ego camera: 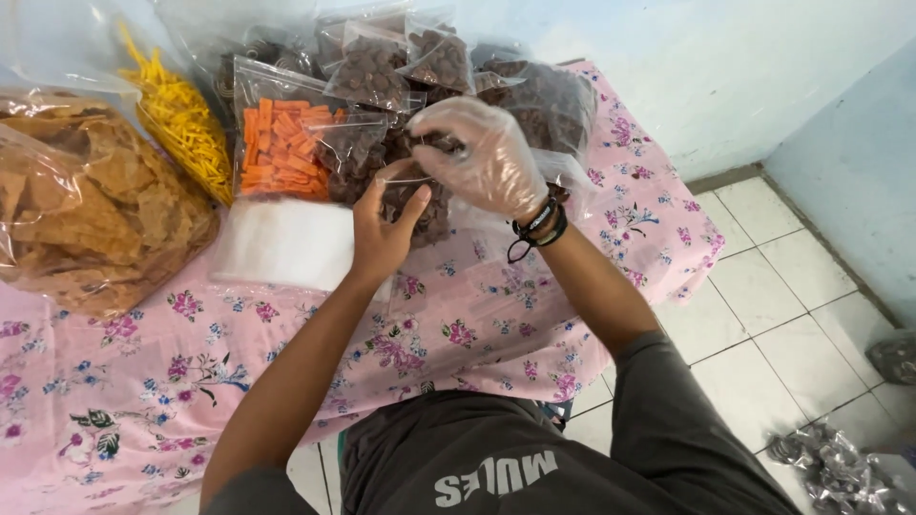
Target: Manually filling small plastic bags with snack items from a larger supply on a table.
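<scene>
My bare left hand (382, 229) grips the edge of a small clear plastic bag (420, 195) partly filled with brown round snacks. My right hand (482, 153), covered by a thin clear plastic glove, is cupped over the bag's mouth with brown snack pieces at its fingertips. Black bracelets circle my right wrist. Both hands hover above a table draped in a pink floral cloth (286, 353). A large open bag of the same brown snacks (539, 105) lies just behind my right hand.
Filled small bags of brown snacks (377, 67) pile up at the back. A bag of orange sticks (281, 143), yellow sticks (181, 119), a big bag of tan chips (91, 210) and a stack of clear bags (286, 243) sit at left. White tiled floor (763, 286) lies right.
</scene>
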